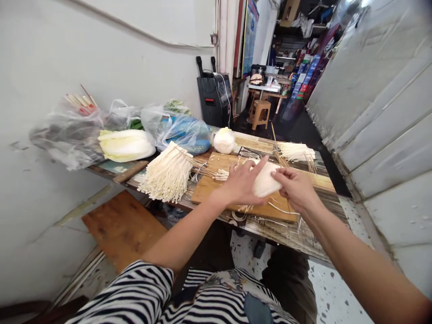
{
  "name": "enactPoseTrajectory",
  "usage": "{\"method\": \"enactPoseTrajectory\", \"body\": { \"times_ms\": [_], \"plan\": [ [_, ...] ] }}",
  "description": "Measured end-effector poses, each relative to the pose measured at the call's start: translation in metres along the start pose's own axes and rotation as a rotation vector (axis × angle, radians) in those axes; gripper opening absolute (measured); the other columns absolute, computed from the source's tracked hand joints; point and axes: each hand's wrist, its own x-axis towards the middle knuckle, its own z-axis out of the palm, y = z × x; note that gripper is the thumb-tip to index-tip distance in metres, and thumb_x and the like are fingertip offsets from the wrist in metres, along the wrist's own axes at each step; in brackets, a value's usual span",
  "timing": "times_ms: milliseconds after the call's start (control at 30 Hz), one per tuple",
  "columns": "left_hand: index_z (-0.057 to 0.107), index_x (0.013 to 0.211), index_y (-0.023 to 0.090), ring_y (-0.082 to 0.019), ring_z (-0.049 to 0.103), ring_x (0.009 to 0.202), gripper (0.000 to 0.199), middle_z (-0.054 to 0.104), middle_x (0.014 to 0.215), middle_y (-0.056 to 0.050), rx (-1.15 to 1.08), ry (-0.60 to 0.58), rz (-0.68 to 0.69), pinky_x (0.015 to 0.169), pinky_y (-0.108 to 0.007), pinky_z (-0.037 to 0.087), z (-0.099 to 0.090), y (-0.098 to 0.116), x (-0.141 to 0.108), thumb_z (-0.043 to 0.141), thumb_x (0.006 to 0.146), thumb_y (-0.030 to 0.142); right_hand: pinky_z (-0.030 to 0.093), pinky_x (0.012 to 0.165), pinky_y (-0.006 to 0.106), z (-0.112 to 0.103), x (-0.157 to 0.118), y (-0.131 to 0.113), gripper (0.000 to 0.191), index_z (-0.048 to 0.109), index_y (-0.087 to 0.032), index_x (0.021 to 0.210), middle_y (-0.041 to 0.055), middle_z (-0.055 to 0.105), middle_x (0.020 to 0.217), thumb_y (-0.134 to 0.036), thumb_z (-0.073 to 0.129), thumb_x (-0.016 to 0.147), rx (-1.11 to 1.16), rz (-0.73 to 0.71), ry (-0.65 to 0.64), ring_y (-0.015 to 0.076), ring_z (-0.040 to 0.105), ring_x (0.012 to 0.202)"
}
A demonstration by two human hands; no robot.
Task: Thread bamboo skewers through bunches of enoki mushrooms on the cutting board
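Note:
A pale, flattened bunch of enoki mushrooms [267, 179] is between my hands, over a wooden cutting board [205, 191]. My left hand [238, 182] grips the bunch from the left, thumb and index finger spread around it. At its right edge, my right hand [297, 186] pinches the bunch; whether a skewer is also in those fingers I cannot tell. Loose enoki strands lie on the board under and around my hands. Left of the board sits a pile of skewered enoki [168, 175], its stick ends pointing right.
Behind the board stands a round white vegetable [224, 140]. More enoki [297, 152] and wooden skewers [278, 155] lie at the back right. A napa cabbage [126, 145] and plastic bags [178, 130] line the wall side. A black speaker [216, 99] stands beyond the table.

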Motion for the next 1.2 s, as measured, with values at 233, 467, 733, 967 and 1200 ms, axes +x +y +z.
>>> {"method": "enactPoseTrajectory", "body": {
  "times_ms": [233, 467, 733, 967, 1200],
  "plan": [
    [0.027, 0.149, 0.021, -0.028, 0.019, 0.146, 0.072, 0.025, 0.157, -0.013, 0.109, -0.256, 0.135, 0.118, -0.056, 0.000, 0.043, 0.008, -0.005, 0.049, 0.089, 0.054, 0.022, 0.043, 0.025, -0.043, 0.013, 0.069, 0.027, 0.060, -0.017, 0.076, -0.0035, 0.046, 0.046, -0.043, 0.062, 0.069, -0.225, 0.205, 0.012, 0.0091, 0.033, 0.042],
    [0.034, 0.146, 0.018, -0.029, 0.021, 0.145, 0.053, 0.026, 0.157, -0.015, 0.225, -0.327, 0.118, 0.117, -0.054, 0.013, 0.053, 0.008, -0.005, 0.038, 0.097, 0.039, 0.046, 0.078, 0.031, -0.089, -0.018, 0.096, 0.024, 0.069, -0.018, 0.096, 0.0077, 0.066, 0.104, -0.033, 0.061, 0.079, -0.917, -0.230, -0.078, 0.0202, 0.061, 0.087],
    [0.037, 0.145, 0.020, -0.027, 0.026, 0.144, 0.048, 0.030, 0.155, -0.014, 0.264, -0.328, 0.143, 0.117, -0.052, 0.018, 0.056, 0.001, -0.005, 0.031, 0.100, 0.037, 0.044, 0.066, 0.030, -0.099, -0.037, 0.116, 0.033, 0.064, -0.018, 0.093, 0.0086, 0.064, 0.101, -0.030, 0.034, 0.096, -1.189, -0.499, -0.140, 0.0175, 0.061, 0.075],
    [0.036, 0.145, 0.021, -0.025, 0.027, 0.144, 0.048, 0.029, 0.156, -0.011, 0.262, -0.402, 0.165, 0.118, -0.053, 0.017, 0.047, -0.004, 0.000, 0.039, 0.099, 0.034, 0.042, 0.057, 0.028, -0.144, -0.030, 0.129, 0.021, 0.058, -0.017, 0.087, 0.0056, 0.062, 0.087, -0.028, 0.040, 0.094, -1.241, -0.556, -0.050, 0.0149, 0.059, 0.066],
    [0.031, 0.148, 0.013, -0.028, 0.024, 0.145, 0.060, 0.027, 0.156, -0.016, 0.339, -0.324, 0.132, 0.118, -0.056, 0.012, 0.051, 0.010, -0.003, 0.038, 0.098, 0.046, 0.044, 0.057, 0.026, -0.183, -0.010, 0.139, 0.036, 0.068, -0.014, 0.091, 0.0095, 0.065, 0.088, -0.036, 0.041, 0.096, -1.231, -0.694, 0.154, 0.0149, 0.061, 0.068]
  ]
}}
